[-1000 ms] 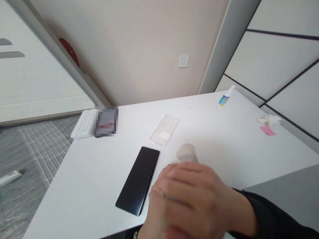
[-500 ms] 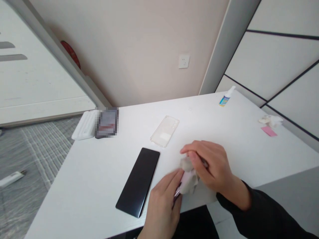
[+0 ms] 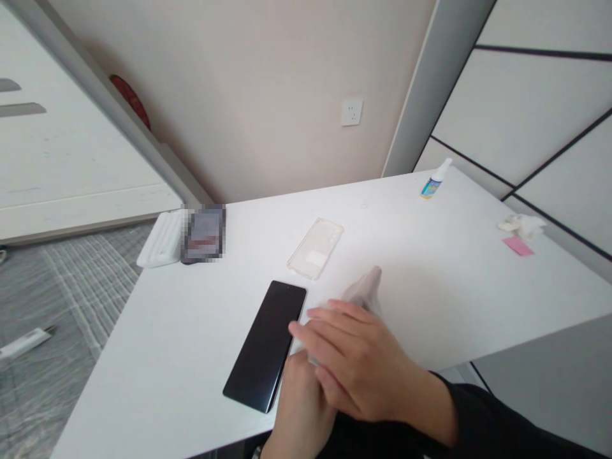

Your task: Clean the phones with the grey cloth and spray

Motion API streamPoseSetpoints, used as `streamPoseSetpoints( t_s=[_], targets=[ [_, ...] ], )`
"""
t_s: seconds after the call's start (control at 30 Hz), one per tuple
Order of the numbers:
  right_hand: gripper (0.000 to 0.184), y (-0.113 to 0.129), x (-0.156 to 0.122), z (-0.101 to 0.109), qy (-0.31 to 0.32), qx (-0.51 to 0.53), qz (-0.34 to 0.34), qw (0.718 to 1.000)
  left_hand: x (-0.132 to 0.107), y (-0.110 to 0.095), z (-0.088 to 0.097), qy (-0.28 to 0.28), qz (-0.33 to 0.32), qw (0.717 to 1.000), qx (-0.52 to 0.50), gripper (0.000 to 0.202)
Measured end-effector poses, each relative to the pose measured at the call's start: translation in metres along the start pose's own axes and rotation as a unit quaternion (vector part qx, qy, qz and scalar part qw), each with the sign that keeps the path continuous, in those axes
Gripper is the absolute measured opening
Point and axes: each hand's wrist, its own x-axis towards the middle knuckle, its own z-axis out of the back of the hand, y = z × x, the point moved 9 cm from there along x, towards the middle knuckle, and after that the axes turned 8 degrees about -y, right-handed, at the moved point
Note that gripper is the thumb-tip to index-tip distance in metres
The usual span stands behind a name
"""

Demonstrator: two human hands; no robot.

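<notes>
A black phone (image 3: 266, 344) lies face up on the white table (image 3: 430, 280), slanted, near the front edge. My right hand (image 3: 356, 357) hovers just right of the phone, fingers stretched toward it and pressed on a pale cloth (image 3: 366, 290) whose corner sticks up behind the knuckles. My left hand (image 3: 299, 408) sits under and in front of the right one, mostly covered; its fingers seem to pinch the same cloth. A clear phone case (image 3: 315, 248) rests further back.
A white ridged box (image 3: 160, 239) and a blurred dark object (image 3: 203, 233) sit at the table's left rear corner. A small spray bottle (image 3: 434, 180) stands at the back right. Crumpled tissue (image 3: 521, 223) and a pink slip (image 3: 517, 246) lie by the right edge.
My right hand has swung left over the left hand toward the phone, and the cloth now stands up behind it instead of being bunched between both hands.
</notes>
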Motion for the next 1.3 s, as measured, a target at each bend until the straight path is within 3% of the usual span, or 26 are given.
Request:
streamPoseSetpoints(
  t_s=[0.13, 0.2, 0.37, 0.43, 0.5, 0.6, 0.67, 0.73, 0.9, 1.1, 1.23, 1.3],
  targets=[
    [0.048, -0.065, -0.002, 0.027, -0.017, -0.07, -0.114, 0.991, 0.002, -0.01, -0.002, 0.041, -0.009, 0.999, -0.018, 0.029],
    [0.041, -0.075, -0.006, 0.029, -0.008, -0.087, -0.146, 0.985, 0.003, -0.011, -0.002, 0.044, -0.009, 0.999, -0.022, 0.032],
    [0.05, -0.012, -0.008, -0.004, 0.06, 0.024, -0.059, 0.996, 0.0, 0.002, -0.003, 0.022, 0.002, 1.0, -0.016, 0.027],
    [0.053, -0.005, -0.007, -0.007, 0.075, 0.051, -0.043, 0.995, -0.001, 0.006, -0.004, 0.019, 0.013, 1.0, -0.011, 0.026],
    [0.05, -0.03, -0.005, 0.002, 0.063, 0.021, -0.074, 0.995, 0.0, 0.007, -0.004, 0.029, 0.032, 0.999, -0.008, 0.029],
    [0.041, -0.086, -0.005, 0.023, 0.02, -0.059, -0.152, 0.986, 0.004, 0.001, -0.004, 0.055, 0.055, 0.997, -0.02, 0.028],
    [0.038, -0.103, -0.006, 0.028, 0.009, -0.076, -0.173, 0.982, 0.007, -0.002, -0.004, 0.065, 0.062, 0.995, -0.03, 0.027],
    [0.037, -0.095, -0.006, 0.023, 0.01, -0.068, -0.162, 0.984, 0.007, 0.0, -0.004, 0.066, 0.068, 0.995, -0.032, 0.026],
    [0.036, -0.046, -0.001, 0.005, 0.043, -0.009, -0.063, 0.997, 0.003, 0.008, -0.005, 0.049, 0.073, 0.996, -0.015, 0.032],
    [0.037, -0.079, -0.003, 0.021, 0.029, -0.069, -0.151, 0.986, 0.004, -0.001, -0.005, 0.064, 0.053, 0.996, -0.019, 0.022],
    [0.032, -0.027, -0.003, 0.002, 0.039, -0.005, -0.05, 0.998, 0.0, 0.006, -0.003, 0.038, 0.037, 0.999, -0.006, 0.026],
    [0.032, -0.013, -0.003, -0.006, 0.061, 0.011, -0.016, 0.998, -0.001, 0.008, -0.003, 0.03, 0.031, 0.999, -0.002, 0.027]
  ],
)
